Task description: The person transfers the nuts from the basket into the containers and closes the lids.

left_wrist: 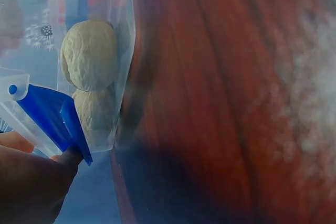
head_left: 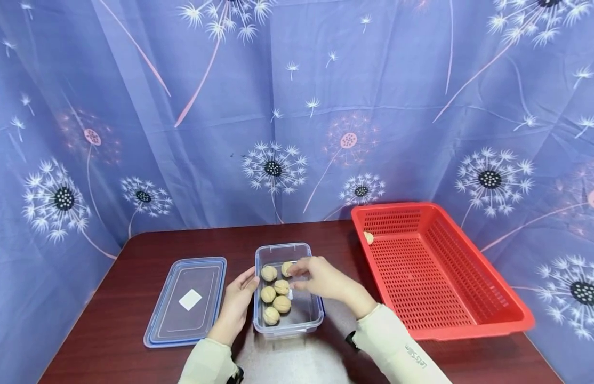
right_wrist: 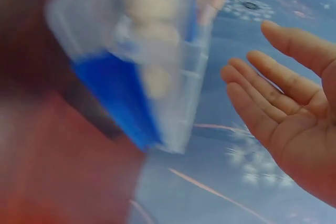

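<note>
A clear plastic food container point(head_left: 304, 314) with blue latches stands mid-table and holds several walnuts point(head_left: 282, 304), mostly along its left side. My left hand point(head_left: 237, 306) holds the container's left side; in the left wrist view a fingertip presses against the blue latch point(left_wrist: 52, 116), close to two walnuts point(left_wrist: 90, 56) seen through the wall. Above the container's right part is my right hand point(head_left: 321, 277), its fingers over the walnut at the far side. The right wrist view shows that hand with spread, slightly bent fingers point(right_wrist: 262, 95) and nothing in the palm.
To the left lies the container's blue-edged lid point(head_left: 167, 314), with a white square label on it. On the right stands a red plastic basket point(head_left: 452, 333), one walnut point(head_left: 369, 238) at its far left corner. A blue dandelion-patterned curtain point(head_left: 306, 80) hangs behind the dark wooden table point(head_left: 119, 298).
</note>
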A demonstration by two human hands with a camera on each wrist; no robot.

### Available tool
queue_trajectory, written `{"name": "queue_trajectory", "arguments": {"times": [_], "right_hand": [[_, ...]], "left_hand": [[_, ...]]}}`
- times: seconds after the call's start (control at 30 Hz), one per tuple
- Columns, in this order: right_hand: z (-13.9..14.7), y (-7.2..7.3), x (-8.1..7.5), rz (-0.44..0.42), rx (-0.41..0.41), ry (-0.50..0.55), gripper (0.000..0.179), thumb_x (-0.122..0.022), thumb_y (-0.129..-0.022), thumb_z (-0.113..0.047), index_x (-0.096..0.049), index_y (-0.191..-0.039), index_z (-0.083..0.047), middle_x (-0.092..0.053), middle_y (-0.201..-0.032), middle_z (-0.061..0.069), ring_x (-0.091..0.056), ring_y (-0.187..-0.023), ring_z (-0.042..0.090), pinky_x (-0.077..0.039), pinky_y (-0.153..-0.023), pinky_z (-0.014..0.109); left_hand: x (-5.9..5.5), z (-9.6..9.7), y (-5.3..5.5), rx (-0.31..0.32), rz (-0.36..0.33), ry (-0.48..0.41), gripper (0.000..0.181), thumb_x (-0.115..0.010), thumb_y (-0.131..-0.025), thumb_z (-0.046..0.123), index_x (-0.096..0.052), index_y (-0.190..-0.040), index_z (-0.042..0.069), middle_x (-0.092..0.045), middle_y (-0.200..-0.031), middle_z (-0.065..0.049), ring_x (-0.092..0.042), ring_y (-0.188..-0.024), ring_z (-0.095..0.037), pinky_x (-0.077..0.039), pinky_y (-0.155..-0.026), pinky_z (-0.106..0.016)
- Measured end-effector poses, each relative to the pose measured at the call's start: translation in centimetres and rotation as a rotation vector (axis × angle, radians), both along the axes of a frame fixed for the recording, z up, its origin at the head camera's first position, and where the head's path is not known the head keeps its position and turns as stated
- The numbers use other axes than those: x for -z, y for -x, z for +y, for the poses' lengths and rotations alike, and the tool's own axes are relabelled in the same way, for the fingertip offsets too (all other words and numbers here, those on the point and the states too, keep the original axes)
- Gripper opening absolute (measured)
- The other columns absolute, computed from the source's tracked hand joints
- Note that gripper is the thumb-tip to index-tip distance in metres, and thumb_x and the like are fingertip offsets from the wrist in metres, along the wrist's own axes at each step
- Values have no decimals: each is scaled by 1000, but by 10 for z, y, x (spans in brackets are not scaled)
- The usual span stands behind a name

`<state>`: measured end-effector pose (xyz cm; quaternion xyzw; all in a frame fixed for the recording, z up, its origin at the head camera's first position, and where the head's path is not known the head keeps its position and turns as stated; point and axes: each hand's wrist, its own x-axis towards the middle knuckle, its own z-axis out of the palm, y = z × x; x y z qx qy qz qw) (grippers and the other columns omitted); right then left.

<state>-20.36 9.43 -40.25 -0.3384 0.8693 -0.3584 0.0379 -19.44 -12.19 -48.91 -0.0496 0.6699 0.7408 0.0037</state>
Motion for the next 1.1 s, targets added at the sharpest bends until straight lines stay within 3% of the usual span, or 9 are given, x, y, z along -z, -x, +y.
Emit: {"name": "queue_trajectory", "arguments": {"times": [0.3, 0.53, 0.77, 1.1], "right_hand": [[32, 17, -61, 77, 29, -12, 30, -69, -88, -15, -66, -114, -1, -70, -106, 10, -67, -98, 23, -55, -87, 35], [75, 35, -88, 93, 144, 31, 29, -68, -90, -15, -67, -116, -2, -71, -106, 9, -66, -97, 21, -53, -91, 37], [116, 57, -84, 1, 277, 241, 30, -64, -93, -9, -64, -121, -1, -70, -109, 16, -67, -95, 11, -54, -80, 21], [158, 77, -54, 5, 490, 307, 39, -64, -94, -25, -61, -128, -6, -66, -119, 14, -63, -96, 2, -51, -81, 17]], "left_hand": [[0, -3, -1, -1, -4, 19, 45, -48, -100, 6, -38, -140, -12, -38, -142, -33, -35, -135, -38, -27, -114, -47], [0, -2, -1, -3, 5, 16, 45, -48, -100, 5, -38, -139, -13, -39, -141, -34, -36, -134, -38, -28, -114, -47], [1, -2, 0, -10, 10, 8, 44, -48, -99, 3, -39, -139, -14, -39, -141, -34, -37, -134, -38, -28, -113, -47], [1, 1, -1, -14, -1, 4, 44, -48, -99, 5, -39, -139, -13, -39, -141, -33, -36, -135, -39, -28, -114, -48]]}}
